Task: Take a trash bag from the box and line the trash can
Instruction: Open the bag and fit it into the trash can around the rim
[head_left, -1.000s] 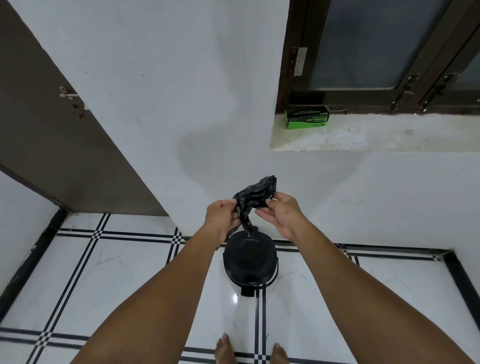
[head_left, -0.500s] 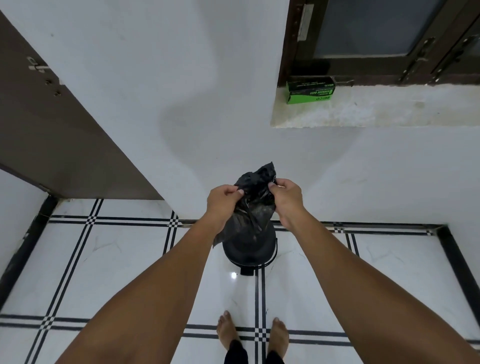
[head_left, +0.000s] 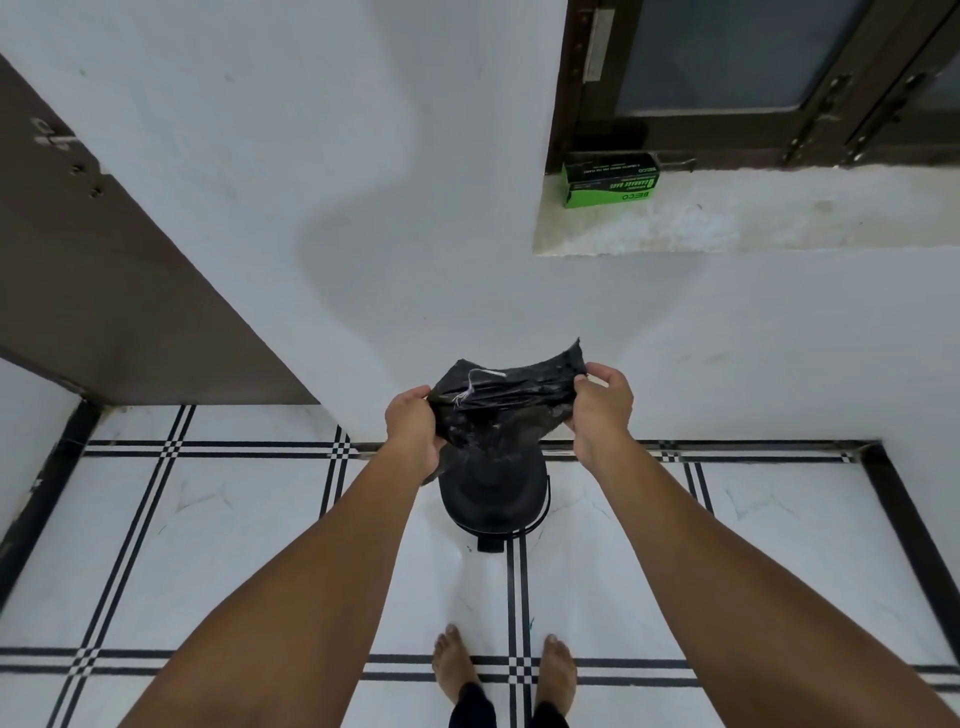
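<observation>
Head view shows the black trash bag (head_left: 498, 410) stretched sideways directly over the closed trash can (head_left: 493, 499) on the tiled floor (head_left: 208, 519), probably to find and spread its mouth before lining. Left hand (head_left: 413, 434) pinches the bag's left edge, fingers curled round it; right hand (head_left: 602, 410) grips the right edge. Far right, the green box (head_left: 613, 179) sits on the window ledge (head_left: 779, 218).

I see a black trash bag (head_left: 506, 402) above a black trash can (head_left: 493, 499). The floor (head_left: 208, 545) under the can is white tile crossed by black double lines with checkered crossings. Up right of the can, a green-and-black box (head_left: 612, 179) sits on a pale speckled sill (head_left: 753, 218).
</observation>
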